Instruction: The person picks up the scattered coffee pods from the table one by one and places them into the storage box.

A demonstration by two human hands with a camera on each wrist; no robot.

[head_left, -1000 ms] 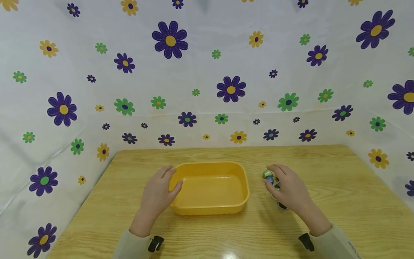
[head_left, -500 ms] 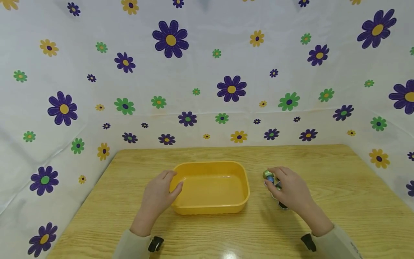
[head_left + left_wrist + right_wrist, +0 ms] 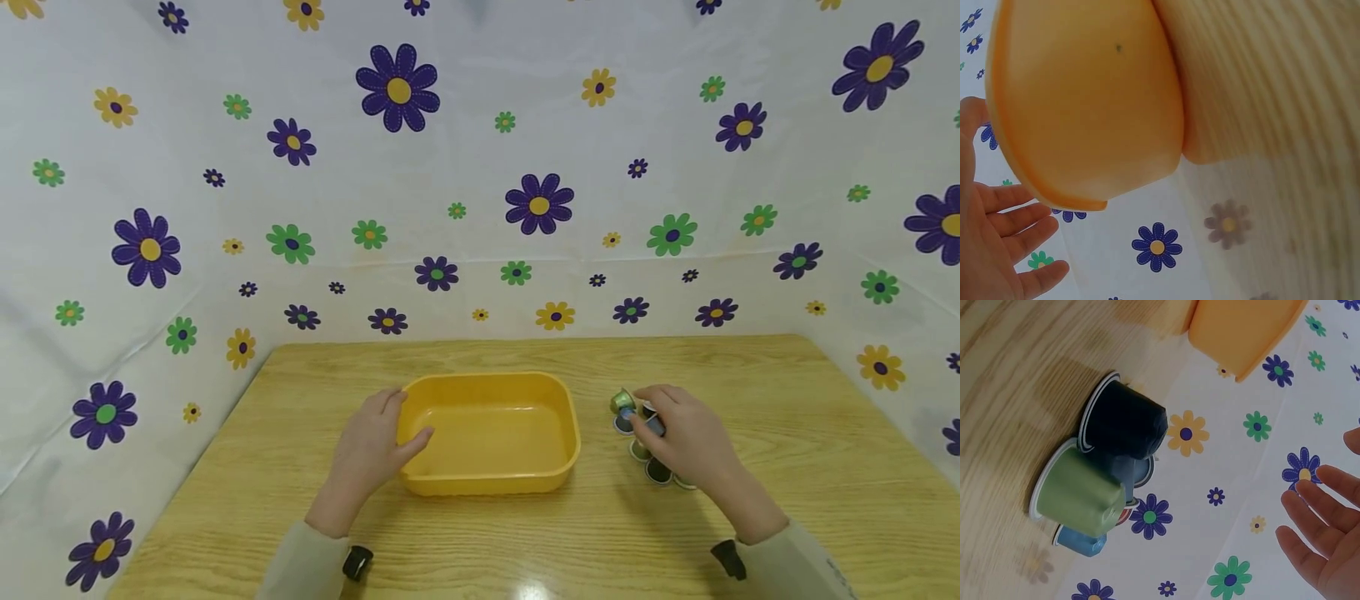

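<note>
A yellow plastic tub stands on the wooden table. My left hand is at its left end, fingers loosely bent around nothing and thumb overlapping the rim in the head view. The left wrist view shows these fingers spread beside the tub's rim. To the right of the tub, several coffee capsules stand in a cluster, among them a pale green one, a black one and a blue one. My right hand hovers over them with relaxed fingers, holding nothing and partly covering the cluster in the head view.
The wooden table extends around the tub and capsules. A white cloth printed with purple, yellow and green flowers rises behind the table and along both sides.
My right hand has shifted slightly to the right, uncovering more of the capsules in the head view. My left hand has stayed almost where it was by the tub.
</note>
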